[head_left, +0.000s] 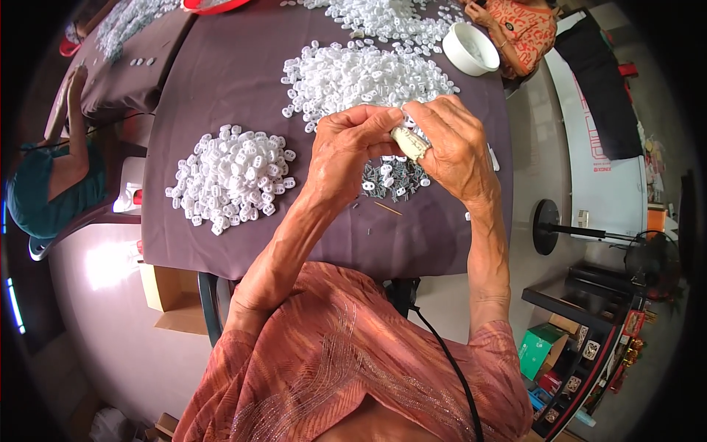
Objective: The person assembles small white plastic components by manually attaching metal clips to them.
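My left hand (341, 147) and my right hand (458, 151) meet above the table, fingertips pinched close together. Whatever small piece lies between them is hidden by the fingers. A crumpled cream-coloured wrap (410, 144) with dark marks shows at the thumb side of my right hand; I cannot tell whether it is worn or held. Beneath the hands lies a heap of small grey screws (398, 180) with a few white pieces among them. Behind the hands spreads a large pile of small oval white plastic pieces (361, 77) with slots. A smaller pile of them (232, 177) lies left of my forearm.
A dark cloth covers the table (221, 74). A thin wooden stick (388, 208) lies near the screws. At the far right stands a white bowl (470, 50) beside a person in orange (523, 33). Another person in teal (55, 188) sits left. A fan (652, 258) stands right.
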Demonstrator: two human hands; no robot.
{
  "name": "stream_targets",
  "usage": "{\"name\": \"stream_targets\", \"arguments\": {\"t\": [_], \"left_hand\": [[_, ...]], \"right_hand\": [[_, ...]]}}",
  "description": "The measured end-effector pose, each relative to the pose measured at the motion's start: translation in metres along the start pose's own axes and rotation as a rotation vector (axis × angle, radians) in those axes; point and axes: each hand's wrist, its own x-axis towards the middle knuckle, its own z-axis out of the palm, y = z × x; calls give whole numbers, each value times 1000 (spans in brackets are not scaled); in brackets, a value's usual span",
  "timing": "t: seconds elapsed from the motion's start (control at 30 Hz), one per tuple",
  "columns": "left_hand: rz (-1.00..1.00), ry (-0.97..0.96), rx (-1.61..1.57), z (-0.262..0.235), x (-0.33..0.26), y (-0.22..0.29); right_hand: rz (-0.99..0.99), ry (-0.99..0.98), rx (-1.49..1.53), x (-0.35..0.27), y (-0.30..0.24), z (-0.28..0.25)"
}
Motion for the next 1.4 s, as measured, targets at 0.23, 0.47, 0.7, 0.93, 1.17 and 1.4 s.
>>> {"name": "stream_targets", "arguments": {"t": [0.23,0.47,0.7,0.93,1.17,1.4], "left_hand": [[-22,-17,2,-1,1,1],[-23,-10,14,-1,1,0],[-39,-31,36,-1,1,0],[-67,-28,0,-7,3,-2],[85,132,352,-49,-2,20],[158,501,946,-146,-42,47]], "right_hand": [[5,-11,7,-2,0,-2],[-37,22,16,-2,3,0],[-100,20,46,-3,8,0],[16,33,100,-4,1,-1],[436,-1,403,-26,14,15],[547,-230,383,-77,36,94]]}}
